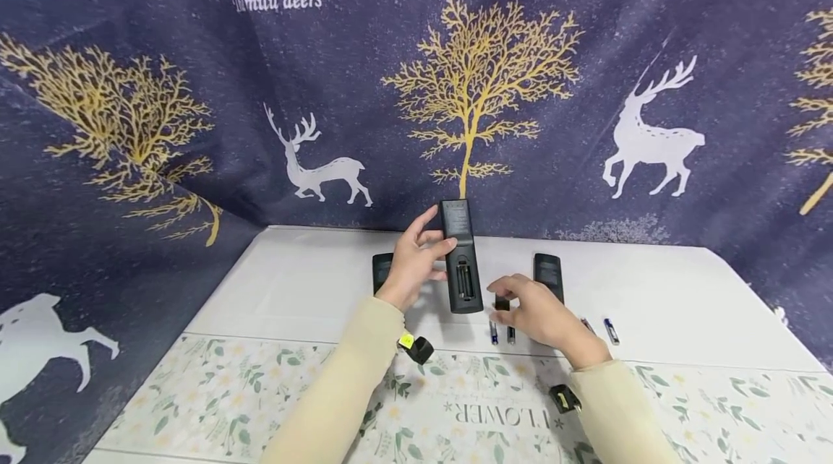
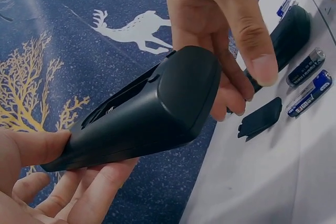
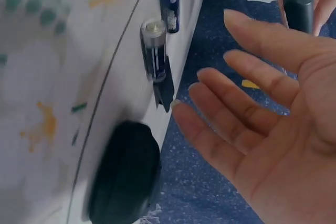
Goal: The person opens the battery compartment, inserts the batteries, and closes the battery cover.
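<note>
A black remote control [image 1: 460,251] is held up in my left hand [image 1: 410,265], thumb on its back and fingers beneath. Its uncovered battery compartment [image 1: 465,280] faces the head camera, and a metal spring [image 2: 109,110] shows inside in the left wrist view. My right hand [image 1: 540,308] hovers beside the remote's lower end, fingers spread and holding nothing, as the right wrist view shows. Below it on the table lie a small black battery cover [image 2: 262,118], a blue-and-silver battery [image 2: 311,94] and a dark battery with a silver end [image 2: 307,67].
Two more black remotes lie on the white table [image 1: 312,283]: one [image 1: 382,269] behind my left hand, another [image 1: 549,272] behind my right. Further batteries, one blue [image 1: 611,330], lie right of my right wrist. A floral cloth [image 1: 260,392] covers the front; a deer-patterned curtain [image 1: 520,182] hangs behind.
</note>
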Demonstrator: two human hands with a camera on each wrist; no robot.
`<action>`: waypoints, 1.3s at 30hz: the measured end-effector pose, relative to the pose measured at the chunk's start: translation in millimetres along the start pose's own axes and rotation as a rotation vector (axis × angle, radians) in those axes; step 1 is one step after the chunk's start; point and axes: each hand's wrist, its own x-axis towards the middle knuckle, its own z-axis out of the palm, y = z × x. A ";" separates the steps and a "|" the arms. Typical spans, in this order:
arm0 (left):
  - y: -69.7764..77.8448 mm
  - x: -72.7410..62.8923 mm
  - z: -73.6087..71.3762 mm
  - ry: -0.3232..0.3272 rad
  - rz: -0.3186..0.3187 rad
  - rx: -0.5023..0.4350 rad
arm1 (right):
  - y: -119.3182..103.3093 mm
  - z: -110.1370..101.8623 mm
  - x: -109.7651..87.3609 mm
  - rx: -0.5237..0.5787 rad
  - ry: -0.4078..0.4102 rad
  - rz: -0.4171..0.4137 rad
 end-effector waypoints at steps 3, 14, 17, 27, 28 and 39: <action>-0.8 -0.3 -1.4 0.005 0.005 0.000 | -0.2 1.0 0.2 -0.013 -0.029 -0.018; -0.2 -2.9 -1.7 0.003 0.009 0.007 | -5.8 3.7 0.3 -0.079 -0.173 0.034; -1.2 -3.7 -2.2 0.000 0.007 0.011 | -6.5 6.9 -0.2 -0.096 -0.184 0.045; 2.3 -3.6 1.4 -0.009 0.014 0.012 | -4.0 8.2 -0.5 -0.095 -0.177 0.056; 2.6 -3.4 1.7 -0.010 0.014 0.011 | -3.6 8.4 -0.6 -0.098 -0.176 0.037; 4.8 -6.2 1.2 -0.005 0.013 0.017 | -2.8 11.3 0.1 -0.066 -0.135 -0.138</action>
